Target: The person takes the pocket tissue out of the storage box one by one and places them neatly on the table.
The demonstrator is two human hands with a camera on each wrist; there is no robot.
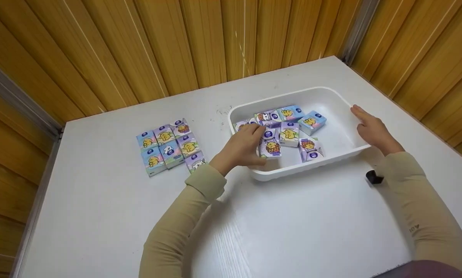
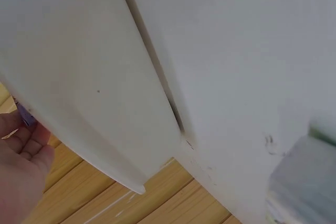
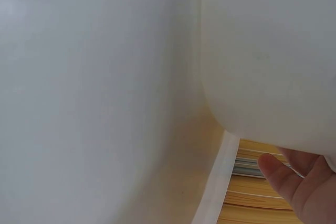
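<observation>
Several small cartoon-printed tissue packs lie in a white plastic tray in the head view. My left hand reaches over the tray's left end and pinches a purple tissue pack between thumb and fingers. A purple corner of a pack shows at its curled fingertips in the left wrist view. At the tray's right end, my right hand rests against the rim with its fingers extended. The right wrist view shows its fingers beside the tray's outer wall, partly hidden.
Left of the tray, several tissue packs lie side by side in rows on the white table. A small black object sits near the right forearm. Wood-patterned panels stand behind and at both sides.
</observation>
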